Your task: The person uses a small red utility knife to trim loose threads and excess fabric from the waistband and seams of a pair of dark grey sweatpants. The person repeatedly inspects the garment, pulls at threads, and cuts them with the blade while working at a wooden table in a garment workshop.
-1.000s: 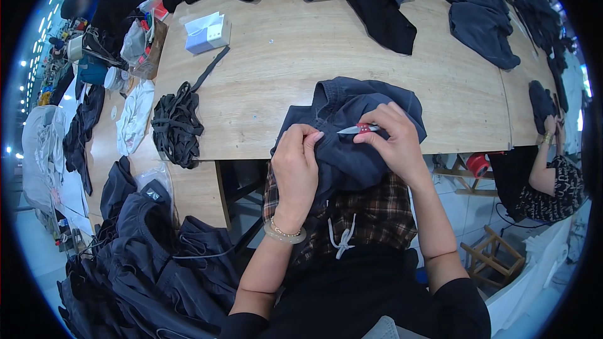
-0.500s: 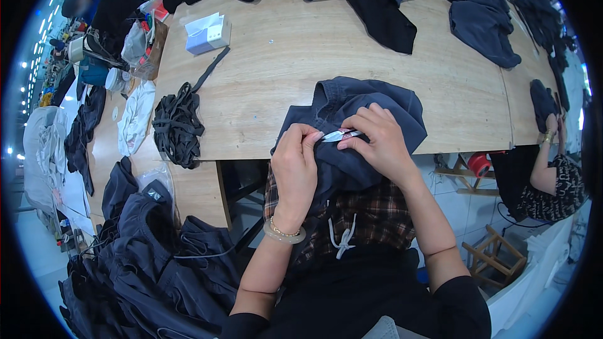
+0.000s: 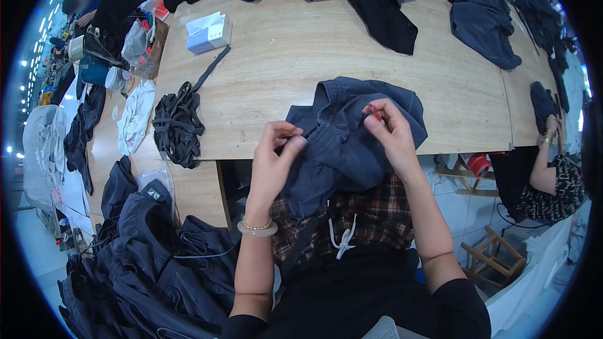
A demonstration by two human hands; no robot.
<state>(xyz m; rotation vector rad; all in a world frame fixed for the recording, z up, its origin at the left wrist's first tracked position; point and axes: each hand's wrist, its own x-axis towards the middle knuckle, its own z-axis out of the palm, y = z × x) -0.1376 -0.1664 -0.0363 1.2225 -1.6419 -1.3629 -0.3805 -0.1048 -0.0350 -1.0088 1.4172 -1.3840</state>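
On a long wooden table point(image 3: 326, 56) strewn with dark clothes, we see a dark blue garment point(image 3: 352, 138) lying at the near edge and hanging over it. The left hand point(image 3: 273, 160) pinches its fabric with closed fingers, beside a bundle of black cords point(image 3: 178, 127). The right hand point(image 3: 392, 135) grips a small red tool point(image 3: 375, 112) against the cloth.

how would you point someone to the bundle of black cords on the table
Start at the long wooden table and follow its near edge toward the person's left hand. Left of that hand lies the bundle of black cords, the only tangled coil of straps, unlike the flat garments around it.
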